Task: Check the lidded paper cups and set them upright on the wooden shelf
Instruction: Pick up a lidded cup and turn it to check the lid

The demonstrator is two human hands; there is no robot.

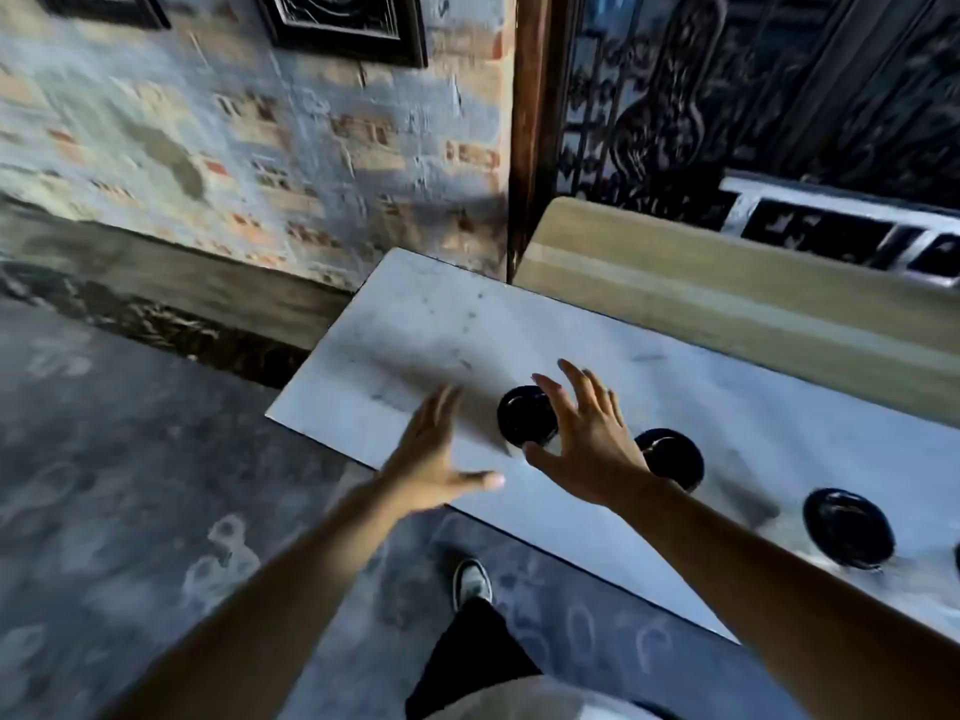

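**Reaching over a row of lidded cups**

Reaching forward, both hands hang above the pale shelf (426, 314) with fingers spread and straight, gripping nothing. The right hand (584, 444) hovers over two cups: the first cup (524, 415) shows its black lid just left of the palm, between thumb and forefinger, and whether the fingers touch it is hard to tell through the motion blur. The second cup (675, 459) stands just right of the wrist, partly hidden by it. A third cup (847, 527) stands well to the right of that hand, beyond the forearm. All three appear upright, lids up.

The left hand (431, 459) is held edge-on, thumb pointing right, to the left of the first cup and apart from it.

Beyond the hands runs a tan wooden board (727, 298), with a brick wall (234, 148) further left. Below the arms, a shoe (471, 582) rests on the grey floor (104, 485).
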